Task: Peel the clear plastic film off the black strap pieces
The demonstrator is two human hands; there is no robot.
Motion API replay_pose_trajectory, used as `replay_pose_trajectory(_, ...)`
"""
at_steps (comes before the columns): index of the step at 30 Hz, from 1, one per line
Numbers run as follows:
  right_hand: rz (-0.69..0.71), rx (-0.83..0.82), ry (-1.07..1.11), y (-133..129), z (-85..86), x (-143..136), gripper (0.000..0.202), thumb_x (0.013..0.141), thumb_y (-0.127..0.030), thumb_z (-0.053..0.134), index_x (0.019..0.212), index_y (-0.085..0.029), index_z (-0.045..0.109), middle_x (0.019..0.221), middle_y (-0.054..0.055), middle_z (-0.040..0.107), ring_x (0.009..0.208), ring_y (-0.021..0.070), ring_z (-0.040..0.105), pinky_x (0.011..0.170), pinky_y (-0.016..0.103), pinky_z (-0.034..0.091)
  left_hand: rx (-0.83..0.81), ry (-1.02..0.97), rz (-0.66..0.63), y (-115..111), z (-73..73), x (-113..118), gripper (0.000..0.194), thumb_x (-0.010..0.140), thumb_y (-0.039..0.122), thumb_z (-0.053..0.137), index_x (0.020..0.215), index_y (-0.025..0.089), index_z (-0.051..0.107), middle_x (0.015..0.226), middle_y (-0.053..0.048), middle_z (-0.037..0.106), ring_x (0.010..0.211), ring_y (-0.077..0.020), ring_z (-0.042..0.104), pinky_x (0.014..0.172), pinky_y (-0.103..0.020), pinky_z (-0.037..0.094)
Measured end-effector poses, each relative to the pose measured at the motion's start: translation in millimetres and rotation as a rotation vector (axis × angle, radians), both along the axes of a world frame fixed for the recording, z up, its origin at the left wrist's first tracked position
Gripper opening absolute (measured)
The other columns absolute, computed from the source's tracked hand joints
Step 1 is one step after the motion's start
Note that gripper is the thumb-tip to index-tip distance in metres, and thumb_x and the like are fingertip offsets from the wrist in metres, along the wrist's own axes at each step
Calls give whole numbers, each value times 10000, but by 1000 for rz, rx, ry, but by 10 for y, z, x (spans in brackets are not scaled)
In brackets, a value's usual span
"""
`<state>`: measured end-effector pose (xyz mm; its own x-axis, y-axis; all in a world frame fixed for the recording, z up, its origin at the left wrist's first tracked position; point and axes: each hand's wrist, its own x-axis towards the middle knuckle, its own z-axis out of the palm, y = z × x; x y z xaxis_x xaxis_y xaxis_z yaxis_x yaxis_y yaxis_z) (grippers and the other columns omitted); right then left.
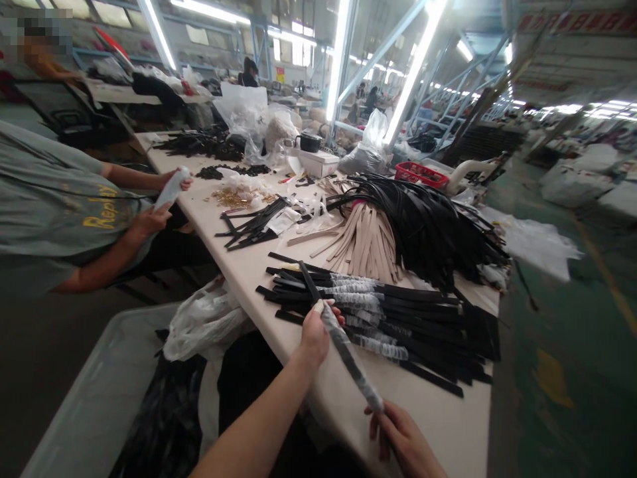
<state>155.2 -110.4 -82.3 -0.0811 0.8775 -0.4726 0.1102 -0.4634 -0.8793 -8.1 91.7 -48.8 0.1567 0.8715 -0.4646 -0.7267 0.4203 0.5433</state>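
Observation:
A black strap point(347, 355) partly covered in clear plastic wrap slants over the table's near edge. My left hand point(317, 332) is closed round its upper part, where the bare black end sticks out past the fingers. At the strap's lower end, my right hand point(395, 428) pinches the plastic-covered part between thumb and fingers. Just beyond my hands lies a pile of black straps point(428, 332), several with crinkled plastic point(358, 299) round their middles. Beige straps point(365, 242) and a large bundle of long black straps point(428, 226) lie behind that pile.
The pale table point(223, 255) holds short black strips point(253, 226), gold-coloured small parts point(239, 197), a white box point(316, 161) and a red basket point(421, 174). At the left a person holds a whitish piece point(172, 189). Below stands a clear bin point(94, 392) with black material.

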Motion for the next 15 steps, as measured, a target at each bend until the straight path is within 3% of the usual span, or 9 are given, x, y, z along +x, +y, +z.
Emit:
replay_pose_trajectory(4, 108, -29, -122, 161, 148, 169, 321, 895, -412, 470, 935, -146, 645, 669, 8, 626, 478, 123, 534, 473, 219, 405, 87, -19, 43, -264, 71, 30, 279, 885, 423, 591, 1008, 172, 576, 683, 11, 595, 535, -116, 562, 547, -247, 460)
replay_pose_trajectory(7, 175, 134, -262, 465, 529, 314, 224, 831, -291, 559, 934, -163, 712, 920, 67, 713, 888, 216, 652, 802, 298, 497, 244, 9, 53, -281, 316, -57, 228, 910, 424, 559, 887, 200, 526, 609, 56, 499, 459, -86, 480, 484, -213, 402)
replay_pose_trajectory(9, 93, 271, -308, 817, 847, 317, 296, 873, -335, 547, 1067, -184, 712, 1096, 84, 702, 1030, 240, 621, 919, 341, 463, 369, 99, -32, -274, 492, -54, 262, 927, 449, 525, 836, 205, 500, 589, 62, 477, 437, -88, 466, 455, -210, 381)
replay_pose_trajectory(12, 52, 427, -281, 1475, 1261, 157, 390, 887, -465, 560, 1103, -180, 716, 1042, 84, 717, 896, 225, 639, 811, 329, 496, 522, 305, -253, -301, 650, 73, 309, 941, 493, 480, 839, 203, 515, 570, 57, 482, 422, -103, 464, 424, -217, 364)
replay_pose_trajectory(15, 87, 510, -230, 1999, 1520, -4, 396, 833, -515, 630, 888, -144, 757, 799, 49, 710, 708, 175, 610, 652, 267, 480, 601, 465, -405, -329, 644, 186, 330, 946, 498, 460, 829, 199, 537, 576, 46, 503, 435, -109, 467, 445, -227, 377)
